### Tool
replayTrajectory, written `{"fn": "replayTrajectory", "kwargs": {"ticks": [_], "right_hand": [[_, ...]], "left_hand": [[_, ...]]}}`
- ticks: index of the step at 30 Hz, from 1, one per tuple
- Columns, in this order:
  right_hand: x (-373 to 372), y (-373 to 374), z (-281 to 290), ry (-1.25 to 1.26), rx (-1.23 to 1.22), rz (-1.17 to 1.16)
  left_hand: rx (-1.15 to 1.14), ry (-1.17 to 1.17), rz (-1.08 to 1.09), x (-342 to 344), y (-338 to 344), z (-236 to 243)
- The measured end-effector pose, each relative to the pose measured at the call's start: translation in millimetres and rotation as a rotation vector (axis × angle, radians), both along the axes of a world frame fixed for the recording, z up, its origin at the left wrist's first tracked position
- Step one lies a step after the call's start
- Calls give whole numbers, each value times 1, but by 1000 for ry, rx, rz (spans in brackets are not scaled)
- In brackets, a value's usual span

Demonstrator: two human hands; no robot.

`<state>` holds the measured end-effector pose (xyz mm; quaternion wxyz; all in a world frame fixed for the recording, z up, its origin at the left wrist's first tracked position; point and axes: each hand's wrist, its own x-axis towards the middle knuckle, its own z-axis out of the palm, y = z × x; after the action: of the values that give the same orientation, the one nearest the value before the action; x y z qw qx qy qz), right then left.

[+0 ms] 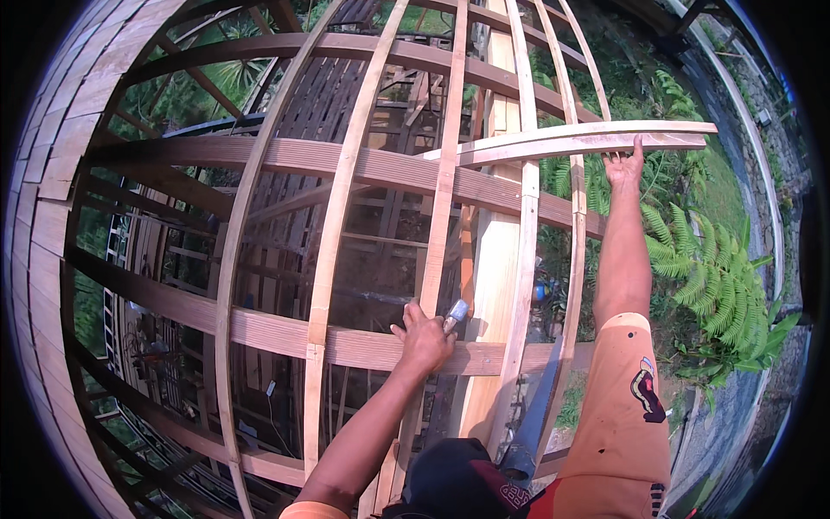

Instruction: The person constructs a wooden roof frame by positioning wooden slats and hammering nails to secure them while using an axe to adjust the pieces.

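Observation:
My right hand (623, 166) reaches far out to the right, its fingers closed on two pale wooden battens (596, 138). They lie one beside the other across the fixed roof strips, their right ends sticking out past the frame. Nearer to me, my left hand (424, 342) is closed at the crossing of an upright strip (443, 208) and a brown rafter (367, 348). From that fist juts the silver-grey head of what looks like a hammer (456, 315); its handle is hidden by the hand.
Brown rafters (372, 170) and thin battens (333, 251) form an open grid with deep gaps above the ground. Wooden shingles (52, 173) cover the left side. A wide pale board (493, 285) runs beneath. Ferns (709, 268) grow at the right. A blue-grey long piece (536, 415) lies near me.

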<state>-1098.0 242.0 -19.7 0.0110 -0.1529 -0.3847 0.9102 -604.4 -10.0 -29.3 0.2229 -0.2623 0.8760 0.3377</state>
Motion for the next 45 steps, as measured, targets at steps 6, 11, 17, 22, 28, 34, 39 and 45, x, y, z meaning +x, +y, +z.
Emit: {"fn": "replayTrajectory", "kwargs": {"ticks": [6,11,17,22,28,34,39,45], "right_hand": [[13,-55,-21,-12,-23,21],[13,-41,-21,32,-31,-6],[6,-46,6,113,-7,8],[-26,24,46,233,213,18],[13,228,136,470,209,18],[164,282,193,527,341,-276],[250,263,260,811,336,46],[354,176,269,852,232,-220]], "left_hand": [[-60,20,31,11,-3,-9],[-17,64,33,7,-1,1],[-9,13,25,5,-2,2],[0,37,48,-1,-1,0],[9,30,25,-5,4,5],[-48,-6,69,5,-1,8],[-17,38,110,8,-7,-7],[134,830,272,79,1,58]]}}
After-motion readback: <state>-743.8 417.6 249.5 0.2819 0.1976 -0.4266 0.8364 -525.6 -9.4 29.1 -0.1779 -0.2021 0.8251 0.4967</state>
